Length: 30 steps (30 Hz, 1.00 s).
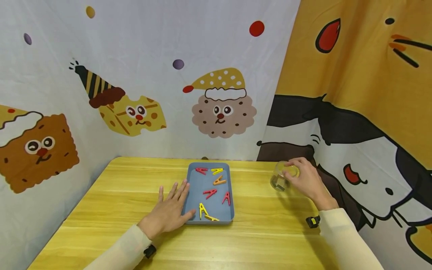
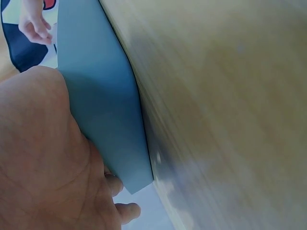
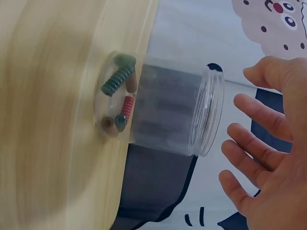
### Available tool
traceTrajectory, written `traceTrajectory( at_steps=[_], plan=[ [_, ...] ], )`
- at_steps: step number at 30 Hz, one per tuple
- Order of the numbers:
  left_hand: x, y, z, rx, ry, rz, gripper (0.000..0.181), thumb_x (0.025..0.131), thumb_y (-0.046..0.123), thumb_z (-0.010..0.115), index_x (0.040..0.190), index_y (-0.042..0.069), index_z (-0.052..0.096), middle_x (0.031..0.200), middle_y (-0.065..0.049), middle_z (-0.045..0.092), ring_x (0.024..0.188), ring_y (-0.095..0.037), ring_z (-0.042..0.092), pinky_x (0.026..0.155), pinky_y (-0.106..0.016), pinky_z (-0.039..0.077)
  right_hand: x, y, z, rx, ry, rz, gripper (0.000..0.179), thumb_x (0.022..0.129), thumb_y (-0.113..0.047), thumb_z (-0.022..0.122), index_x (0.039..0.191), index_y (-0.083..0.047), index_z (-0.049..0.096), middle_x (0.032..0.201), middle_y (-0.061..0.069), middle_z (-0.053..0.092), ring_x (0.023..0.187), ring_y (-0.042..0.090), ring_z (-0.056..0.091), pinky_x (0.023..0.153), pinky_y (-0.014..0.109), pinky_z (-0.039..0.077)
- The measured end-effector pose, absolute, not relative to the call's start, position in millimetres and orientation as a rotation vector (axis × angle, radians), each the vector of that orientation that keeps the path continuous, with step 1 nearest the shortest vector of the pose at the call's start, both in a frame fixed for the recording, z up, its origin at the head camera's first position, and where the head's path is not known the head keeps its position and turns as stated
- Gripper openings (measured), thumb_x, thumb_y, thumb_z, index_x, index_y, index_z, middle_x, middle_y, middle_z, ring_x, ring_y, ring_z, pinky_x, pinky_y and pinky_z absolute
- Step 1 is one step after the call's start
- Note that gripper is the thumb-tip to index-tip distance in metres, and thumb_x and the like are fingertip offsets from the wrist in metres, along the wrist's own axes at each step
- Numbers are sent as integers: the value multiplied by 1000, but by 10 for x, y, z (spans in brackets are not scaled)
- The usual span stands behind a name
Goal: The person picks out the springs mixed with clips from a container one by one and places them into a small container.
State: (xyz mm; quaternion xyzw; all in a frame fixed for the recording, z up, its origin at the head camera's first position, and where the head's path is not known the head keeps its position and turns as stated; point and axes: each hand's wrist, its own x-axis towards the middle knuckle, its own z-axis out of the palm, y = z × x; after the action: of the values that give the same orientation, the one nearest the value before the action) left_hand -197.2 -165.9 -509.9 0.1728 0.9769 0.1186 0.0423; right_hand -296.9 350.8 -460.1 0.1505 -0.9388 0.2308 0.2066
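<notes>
My left hand (image 1: 170, 210) lies with fingers spread along the left side of a blue-grey tray (image 1: 216, 205); in the left wrist view its palm is beside the tray wall (image 2: 105, 86). Several small plastic clothespins lie scattered in the tray, such as a red one (image 1: 210, 193), a yellow one (image 1: 203, 210) and an orange one (image 1: 219, 180). On the right, my right hand (image 1: 305, 179) hovers above a clear open jar (image 3: 168, 110), fingers loosely bent, apart from its rim and holding nothing. Small ridged rods (image 3: 118, 80), green, red and brown, lie at the jar's bottom.
A wooden table (image 1: 263, 240) bears the tray and the jar. Behind it hangs a cartoon-printed curtain (image 1: 152, 45), which also runs along the right side close to my right forearm. The jar stands near the table's back right edge.
</notes>
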Motion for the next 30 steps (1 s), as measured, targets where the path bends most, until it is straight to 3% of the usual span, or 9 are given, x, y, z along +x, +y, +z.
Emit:
traceTrajectory(
  at_steps=[9,15,30],
  plan=[
    [-1966,-1662,-5102,529,2971,387,100,117,67,56,187,6,20,198,-14,9,183,-50,15,139,-90,4,-2874,3379,-4671,504,-2489,632,28,101,-15,91,125,-1,85,137,25,74,124,53,72,102,73,57],
    [-1968,-1677,-5111,529,2972,393,100,117,67,56,187,6,20,198,-13,8,183,-49,15,138,-90,4,-2813,3274,-4715,563,-2421,590,29,96,-8,94,124,-3,86,137,25,76,121,51,74,94,69,61],
    [-1986,-1678,-5127,531,2975,396,100,117,65,58,187,5,19,198,-14,9,183,-49,13,138,-90,3,-2570,3183,-4834,601,-2427,625,31,93,-9,95,122,-13,86,141,22,76,128,52,72,105,80,54]
  ],
)
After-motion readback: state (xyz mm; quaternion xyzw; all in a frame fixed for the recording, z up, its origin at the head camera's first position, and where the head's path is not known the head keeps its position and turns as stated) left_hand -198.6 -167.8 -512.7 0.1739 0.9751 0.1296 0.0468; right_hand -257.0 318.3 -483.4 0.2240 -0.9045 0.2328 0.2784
